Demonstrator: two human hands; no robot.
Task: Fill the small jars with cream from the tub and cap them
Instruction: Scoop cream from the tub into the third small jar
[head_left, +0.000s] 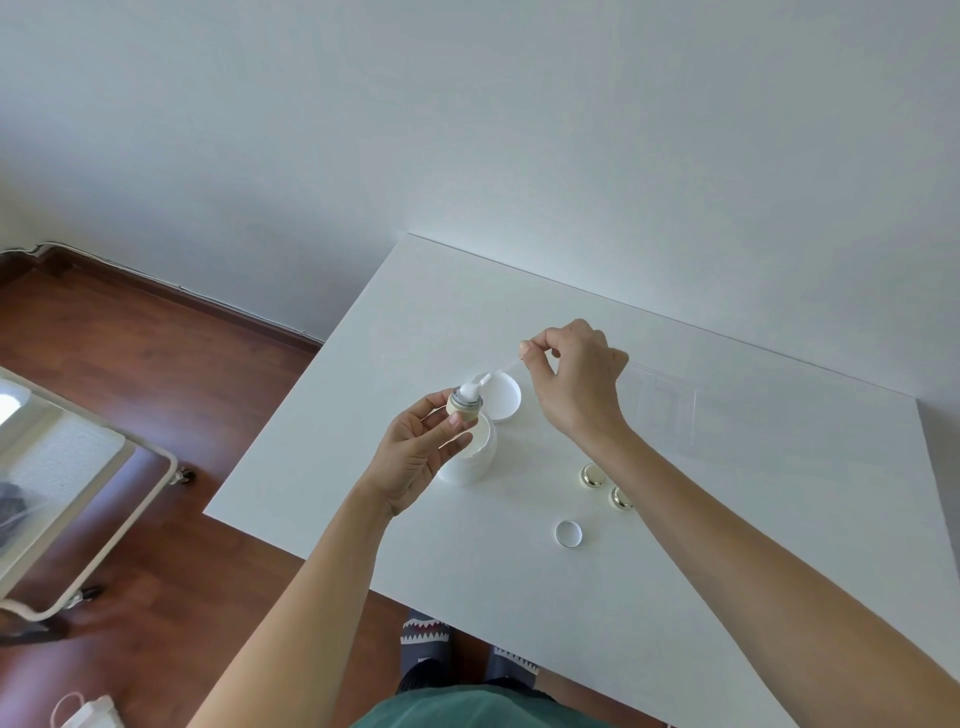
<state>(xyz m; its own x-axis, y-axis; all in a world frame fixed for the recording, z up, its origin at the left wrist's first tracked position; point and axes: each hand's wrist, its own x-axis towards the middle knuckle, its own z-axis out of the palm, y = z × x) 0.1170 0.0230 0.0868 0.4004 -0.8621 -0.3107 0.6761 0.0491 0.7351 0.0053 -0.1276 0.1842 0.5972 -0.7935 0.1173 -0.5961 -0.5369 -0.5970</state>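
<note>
We record one white rectangular table (727, 597), no writing legible on any item. One open white plastic cream tub (475, 457) stands beside its one round white lid (506, 397). Two gold-capped small jars (592, 475) sit nearby, one loose white cap (569, 533) in front. The left hand (415, 457) grips one beige small jar (464, 405) heaped with cream above the tub; the right hand (576, 374) pinches one thin clear spatula (506, 369).

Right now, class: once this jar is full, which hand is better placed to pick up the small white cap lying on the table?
Probably the right hand. The small white cap lies on its side of the table, and it only pinches a thin clear spatula. The left hand holds the small jar above the open tub.
</note>
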